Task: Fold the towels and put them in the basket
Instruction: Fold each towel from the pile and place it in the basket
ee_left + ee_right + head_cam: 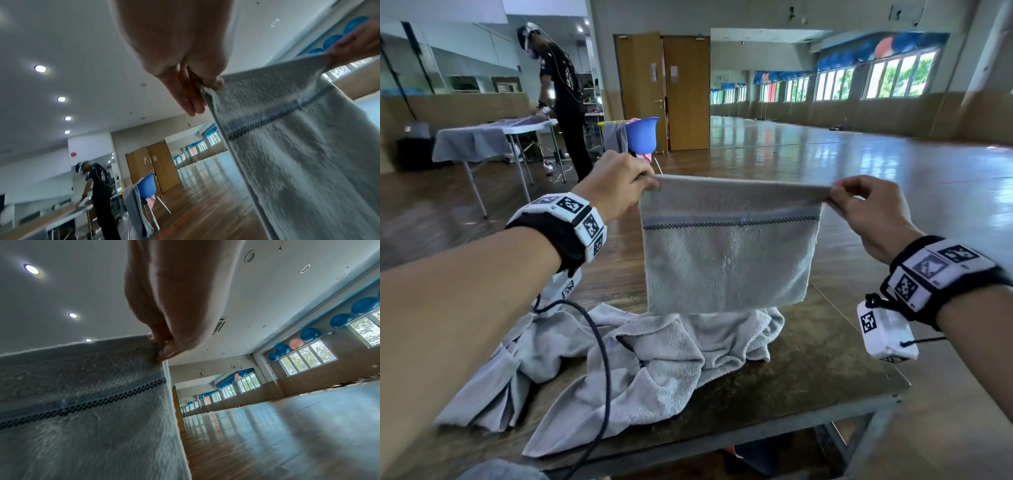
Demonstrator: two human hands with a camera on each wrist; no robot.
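Observation:
A pale grey towel [726,257] with a dark zigzag stripe hangs stretched in the air above the table, folded over at its top edge. My left hand [619,186] pinches its top left corner, and my right hand [859,205] pinches the top right corner. The left wrist view shows thumb and fingers of the left hand [205,84] clamped on the towel [298,146]. In the right wrist view the right hand [162,347] nips the towel [82,402] at its corner. A crumpled heap of more grey towels [619,370] lies on the table below. No basket shows.
The dark table [825,373] ends close at the right and front edges. Further back stand a blue chair [642,135] draped with cloth, a person [565,99] bent over a folding table [482,137], and wooden doors [664,92]. Wide wooden floor lies to the right.

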